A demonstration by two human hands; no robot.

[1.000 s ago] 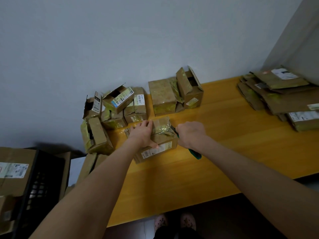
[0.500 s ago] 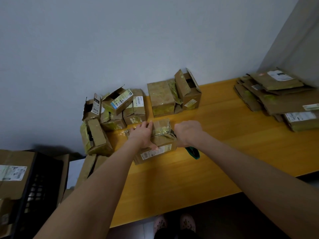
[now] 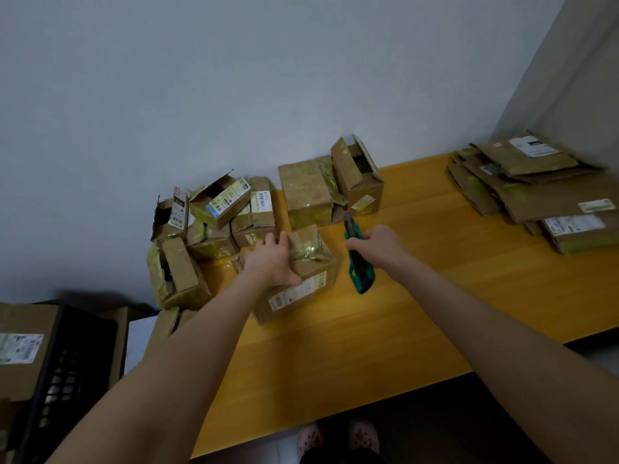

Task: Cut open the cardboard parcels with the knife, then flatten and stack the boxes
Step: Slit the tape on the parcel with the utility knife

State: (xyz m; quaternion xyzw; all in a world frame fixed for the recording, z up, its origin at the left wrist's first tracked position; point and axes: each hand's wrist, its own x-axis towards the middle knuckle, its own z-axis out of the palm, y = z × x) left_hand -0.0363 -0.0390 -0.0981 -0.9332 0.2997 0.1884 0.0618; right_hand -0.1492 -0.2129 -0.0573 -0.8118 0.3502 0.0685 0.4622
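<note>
Our yellow table (image 3: pixel 418 329) holds everything. At the right edge of the frame lies the stack of flat boxes (image 3: pixel 536 199). A pile of small boxes (image 3: pixel 217 216) waits at middle left. The parcel (image 3: pixel 301 279) we work on sits in the middle. Our left hand (image 3: pixel 269 261) lies flat on its top and presses down. Our right hand (image 3: pixel 376 242) grips the green knife (image 3: pixel 361 266). A moment ago the knife was at the parcel's tape. Now it is lifted clear, just to the right. We think this cut is done, so opening the flaps comes next.
</note>
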